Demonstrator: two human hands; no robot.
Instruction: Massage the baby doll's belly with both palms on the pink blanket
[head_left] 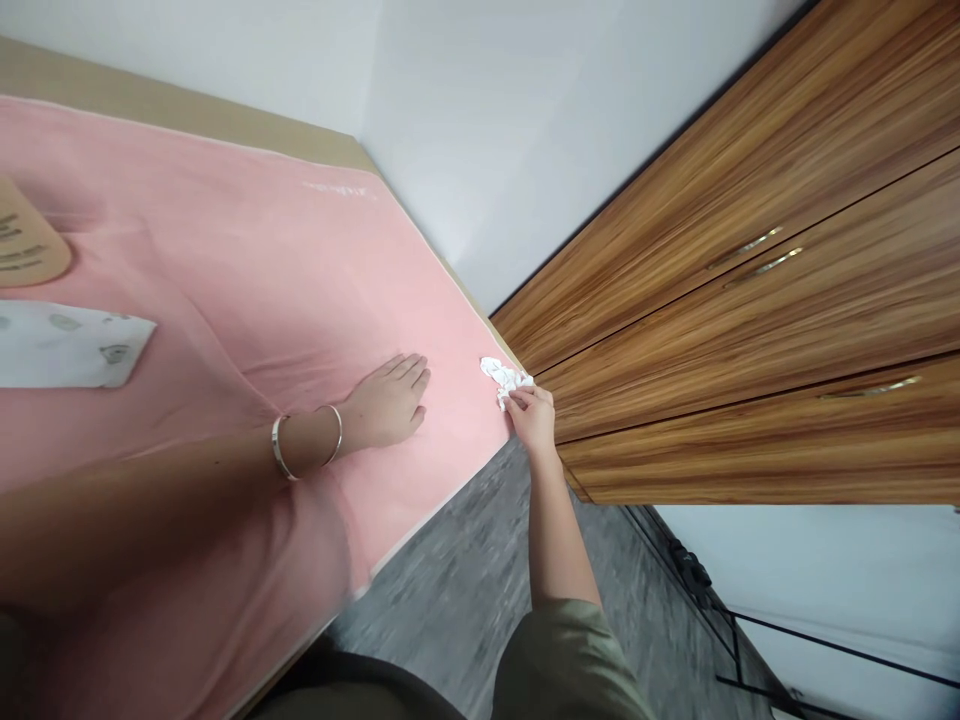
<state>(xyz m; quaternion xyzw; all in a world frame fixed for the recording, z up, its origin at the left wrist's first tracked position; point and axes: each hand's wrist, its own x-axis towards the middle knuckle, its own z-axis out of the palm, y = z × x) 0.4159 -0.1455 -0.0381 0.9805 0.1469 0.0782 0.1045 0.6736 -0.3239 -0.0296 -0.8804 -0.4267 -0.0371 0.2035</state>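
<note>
A pink sheet (247, 260) covers the bed-like surface, with folds and wrinkles around my left forearm. My left hand (388, 402) lies flat on this sheet, palm down, fingers stretched out, with two silvery bangles (279, 448) on the wrist. At the right corner of the sheet my right hand (532, 412) pinches a crumpled white tissue-like piece (501, 376), which rests on the pink cloth near the edge. The fingertips of the right hand are partly hidden by the hand itself.
Wooden cabinet doors (675, 330) with metal handles stand close to the right corner. Pale walls (465, 120) rise behind. Grey flooring (457, 560) lies below. At left are a tan printed item (30, 240) and a white patterned cloth (67, 345). A black metal frame (735, 645) is lower right.
</note>
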